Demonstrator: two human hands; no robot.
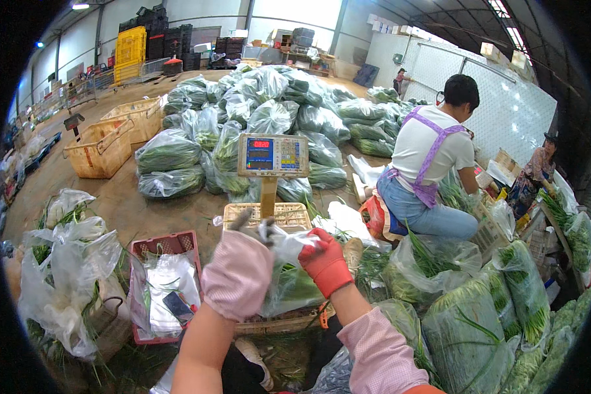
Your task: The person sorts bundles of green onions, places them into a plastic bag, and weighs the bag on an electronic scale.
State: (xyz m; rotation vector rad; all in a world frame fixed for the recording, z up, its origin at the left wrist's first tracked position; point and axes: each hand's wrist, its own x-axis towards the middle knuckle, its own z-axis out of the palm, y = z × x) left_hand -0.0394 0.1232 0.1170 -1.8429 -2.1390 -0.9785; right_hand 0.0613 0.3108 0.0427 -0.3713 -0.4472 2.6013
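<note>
A clear plastic bag (293,290) of long green leafy stalks stands in front of me on a crate by a digital scale, whose display (273,155) is lit on a post. My right hand (325,261), in a red glove, grips the gathered top of this bag. My left hand (253,229), in a dark glove with a pink sleeve cuff over the wrist, is at the left side of the bag's top; its fingers are blurred, and whether they hold the plastic cannot be told.
A red plastic crate (194,246) with white bags and a phone (178,308) is at left. Filled bags (465,330) crowd the right; a large pile (271,113) lies ahead. A person (426,152) in a purple apron sits at right, another (534,172) beyond. Yellowish bins (98,152) stand back left.
</note>
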